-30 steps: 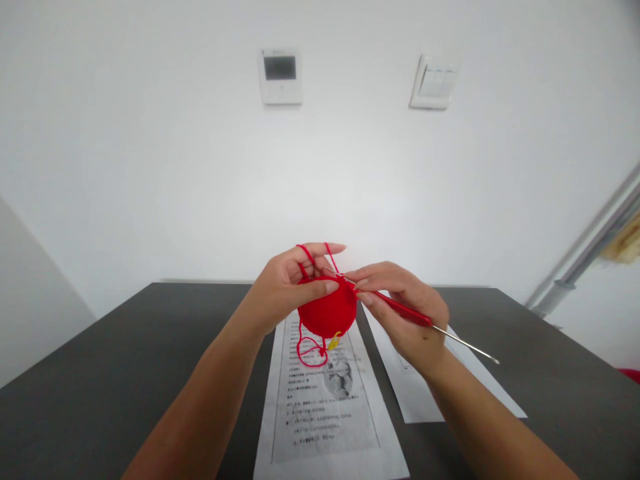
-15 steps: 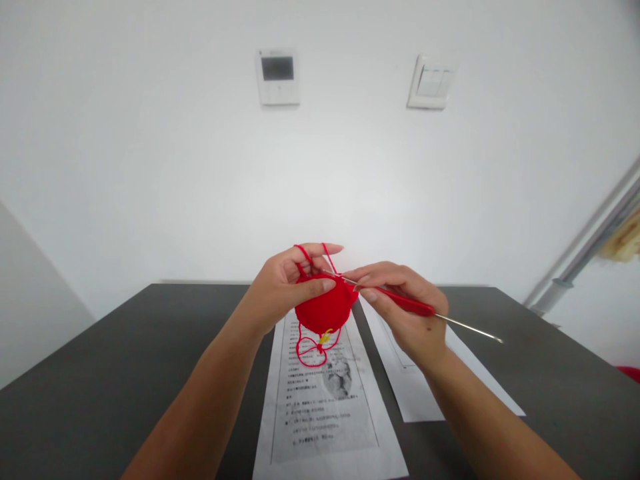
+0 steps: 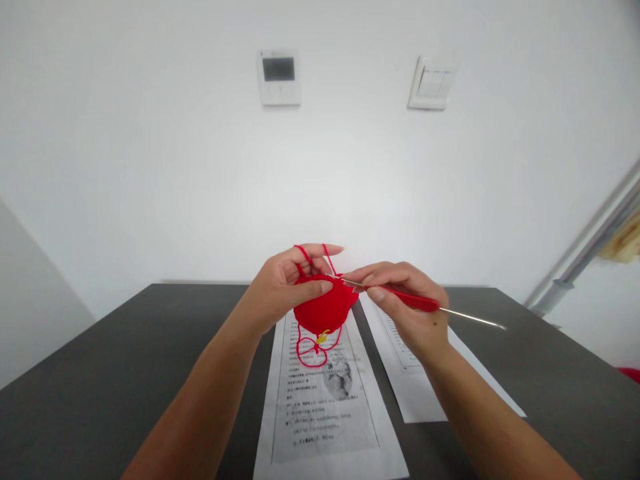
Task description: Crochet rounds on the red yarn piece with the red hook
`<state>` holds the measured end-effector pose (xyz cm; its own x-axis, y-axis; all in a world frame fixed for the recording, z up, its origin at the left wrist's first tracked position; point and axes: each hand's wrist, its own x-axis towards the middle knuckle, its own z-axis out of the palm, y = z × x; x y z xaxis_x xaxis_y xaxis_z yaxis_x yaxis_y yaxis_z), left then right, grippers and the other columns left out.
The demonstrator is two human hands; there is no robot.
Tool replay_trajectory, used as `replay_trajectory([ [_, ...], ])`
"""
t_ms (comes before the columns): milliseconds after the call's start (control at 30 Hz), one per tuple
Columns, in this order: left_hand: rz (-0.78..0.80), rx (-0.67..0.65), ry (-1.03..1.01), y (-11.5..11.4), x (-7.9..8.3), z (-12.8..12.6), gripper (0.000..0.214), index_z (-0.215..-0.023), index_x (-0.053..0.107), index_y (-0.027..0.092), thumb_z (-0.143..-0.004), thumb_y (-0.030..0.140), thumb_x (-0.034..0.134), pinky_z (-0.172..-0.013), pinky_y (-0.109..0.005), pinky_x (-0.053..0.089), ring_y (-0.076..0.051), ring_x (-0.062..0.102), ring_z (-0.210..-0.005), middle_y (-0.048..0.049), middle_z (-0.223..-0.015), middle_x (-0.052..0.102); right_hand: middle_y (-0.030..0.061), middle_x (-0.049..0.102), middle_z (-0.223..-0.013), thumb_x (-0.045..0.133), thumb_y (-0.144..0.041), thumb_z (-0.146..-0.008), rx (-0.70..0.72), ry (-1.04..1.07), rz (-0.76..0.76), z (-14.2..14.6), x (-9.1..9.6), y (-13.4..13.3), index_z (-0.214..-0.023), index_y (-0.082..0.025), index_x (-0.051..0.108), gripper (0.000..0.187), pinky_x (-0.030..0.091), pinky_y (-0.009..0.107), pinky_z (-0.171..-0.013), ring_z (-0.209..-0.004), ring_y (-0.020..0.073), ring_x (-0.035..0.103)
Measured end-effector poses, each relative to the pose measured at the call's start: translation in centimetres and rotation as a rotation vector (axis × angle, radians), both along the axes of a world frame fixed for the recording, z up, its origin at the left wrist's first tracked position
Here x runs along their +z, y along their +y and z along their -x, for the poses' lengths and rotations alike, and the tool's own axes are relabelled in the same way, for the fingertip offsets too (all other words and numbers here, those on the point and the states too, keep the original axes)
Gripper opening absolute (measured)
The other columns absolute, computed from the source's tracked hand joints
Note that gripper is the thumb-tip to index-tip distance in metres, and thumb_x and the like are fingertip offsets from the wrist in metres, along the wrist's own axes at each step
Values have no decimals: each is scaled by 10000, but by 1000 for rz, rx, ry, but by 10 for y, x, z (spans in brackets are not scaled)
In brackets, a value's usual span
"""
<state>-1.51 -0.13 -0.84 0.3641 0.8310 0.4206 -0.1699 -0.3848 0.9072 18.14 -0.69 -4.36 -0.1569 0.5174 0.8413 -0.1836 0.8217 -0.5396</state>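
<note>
over the bench [image 3: 125,347], the left hand [image 3: 280,283], red yarn [image 3: 303,251] round its index finger, has its fingers clamped on a red crocheted piece [image 3: 320,310] held above a printed sheet [image 3: 325,427]; a small yellow item [image 3: 322,339] hangs below. the right hand [image 3: 423,283] clamps its fingers round a red-handled hook [image 3: 414,301], tip at the piece's top edge.

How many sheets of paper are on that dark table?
2. One printed sheet lies in the middle, beneath the red yarn piece; the second sheet lies to its right, partly blocked by the right hand. More could be hidden underneath.
</note>
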Motion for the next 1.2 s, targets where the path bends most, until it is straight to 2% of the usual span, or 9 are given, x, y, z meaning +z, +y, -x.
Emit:
replay_trajectory([
  [433,-18,8,64,0,0,-1,346,-1089,688,165,-750,103,718,-626,-177,465,-71,588,-704,29,-770,620,-1,783,-954,675,-157,-883,116,24,76,-7,2,7,-925,-242,720,105,601,259,-810,-908,135,737],
  [700,-34,23,102,0,0,-1,354,-1104,684,166,-755,117,717,-635,-188,465,-77,586,-707,22,-773,630,7,781,-961,649,-180,-905,209,-16,95,-12,3,12,-937,-246,718,101,607,308,-799,-907,162,739],
  [933,-27,25,127,-1,-1,-3,376,-1117,668,147,-746,125,717,-649,-194,469,-82,586,-715,23,-766,627,15,768,-976,624,-159,-918,167,-122,54,-21,4,14,-962,-249,714,134,585,326,-827,-960,177,725],
  [1200,-28,61,152,-1,-1,-4,392,-1120,675,153,-731,154,721,-690,-253,485,-116,593,-729,11,-778,627,40,767,-991,613,-187,-924,136,-166,37,-24,3,15,-955,-228,699,100,580,346,-809,-940,187,719],
])
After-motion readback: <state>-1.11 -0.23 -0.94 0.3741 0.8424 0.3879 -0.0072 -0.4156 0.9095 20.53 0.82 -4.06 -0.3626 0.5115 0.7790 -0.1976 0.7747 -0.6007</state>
